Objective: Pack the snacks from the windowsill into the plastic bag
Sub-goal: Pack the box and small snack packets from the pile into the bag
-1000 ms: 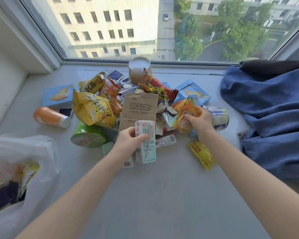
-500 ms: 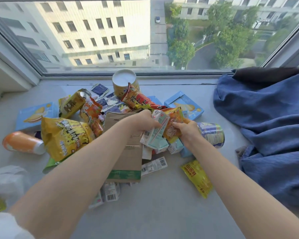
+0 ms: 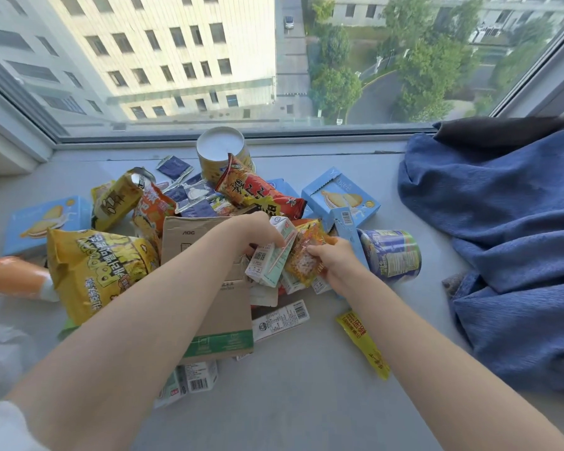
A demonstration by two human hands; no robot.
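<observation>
Windowsill [image 3: 290, 402] under snack pile [image 3: 105, 271] | left hand [image 3: 258, 231] grips mint carton [image 3: 269, 260]; right hand [image 3: 336, 260] pinches orange packet [image 3: 302, 263], touching it | step: gathering | next, I judge: carry both far left to plastic bag [image 3: 0, 353], find its mouth

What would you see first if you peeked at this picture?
A big heap of snacks sits in the middle of the windowsill, a huge yellow popcorn bag at its left. In the heap, the left hand grips a small drink carton and the right hand pinches an orange snack packet. A rumpled blue cloth fills the right side.
</observation>
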